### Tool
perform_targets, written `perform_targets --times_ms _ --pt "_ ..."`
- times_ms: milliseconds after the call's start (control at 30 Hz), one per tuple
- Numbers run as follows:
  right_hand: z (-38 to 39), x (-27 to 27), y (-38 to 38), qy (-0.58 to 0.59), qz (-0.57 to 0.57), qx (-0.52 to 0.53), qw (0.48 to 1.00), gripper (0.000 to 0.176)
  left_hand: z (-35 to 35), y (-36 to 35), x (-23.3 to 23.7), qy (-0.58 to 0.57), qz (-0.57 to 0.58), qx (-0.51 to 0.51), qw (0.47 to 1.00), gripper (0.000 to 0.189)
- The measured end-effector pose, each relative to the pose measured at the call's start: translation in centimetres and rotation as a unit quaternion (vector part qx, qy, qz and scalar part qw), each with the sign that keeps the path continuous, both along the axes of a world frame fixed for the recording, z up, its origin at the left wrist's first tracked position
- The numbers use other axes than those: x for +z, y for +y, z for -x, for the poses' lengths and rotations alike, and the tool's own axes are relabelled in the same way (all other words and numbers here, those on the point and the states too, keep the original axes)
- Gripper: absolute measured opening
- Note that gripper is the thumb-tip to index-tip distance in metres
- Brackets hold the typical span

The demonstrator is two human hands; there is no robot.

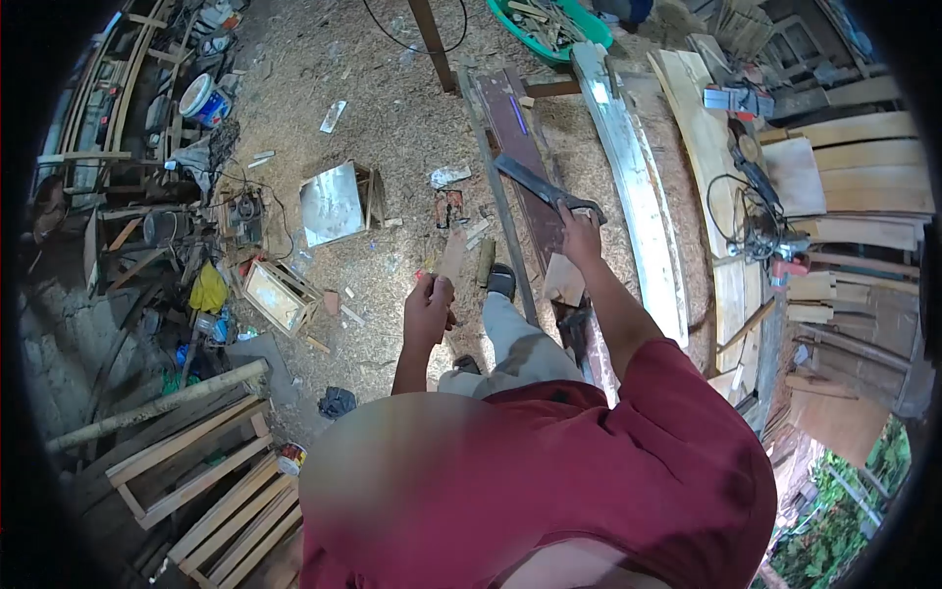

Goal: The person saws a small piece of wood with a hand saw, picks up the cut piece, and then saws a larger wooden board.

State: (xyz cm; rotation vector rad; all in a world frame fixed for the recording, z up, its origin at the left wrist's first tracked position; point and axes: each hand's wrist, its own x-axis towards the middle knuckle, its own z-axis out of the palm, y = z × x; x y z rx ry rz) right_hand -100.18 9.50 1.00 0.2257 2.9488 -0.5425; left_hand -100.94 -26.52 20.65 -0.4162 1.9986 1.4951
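Raised in front of my body, my left hand is closed around the lower end of a flat wood piece, which points away from me. My right hand grips the handle of a machete. Its long dark blade slants up to the left, over the narrow brown plank bench. Below my right forearm, a pale wood block sits at the near end of that bench. A short round piece of wood is by my shoe.
Wood shavings cover the ground. A metal-topped small frame lies ahead on the left. Long boards run along the right, near a power tool with cables. A green basin of wood scraps stands at the far end.
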Motion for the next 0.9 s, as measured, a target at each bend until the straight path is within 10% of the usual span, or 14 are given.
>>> perform_targets --times_ms 900 --pt "-2.1 -3.2 1.2 -0.021 0.053 -0.054 0.997 0.081 0.0 5.1 0.0 0.151 0.077 -0.146 0.975 0.027"
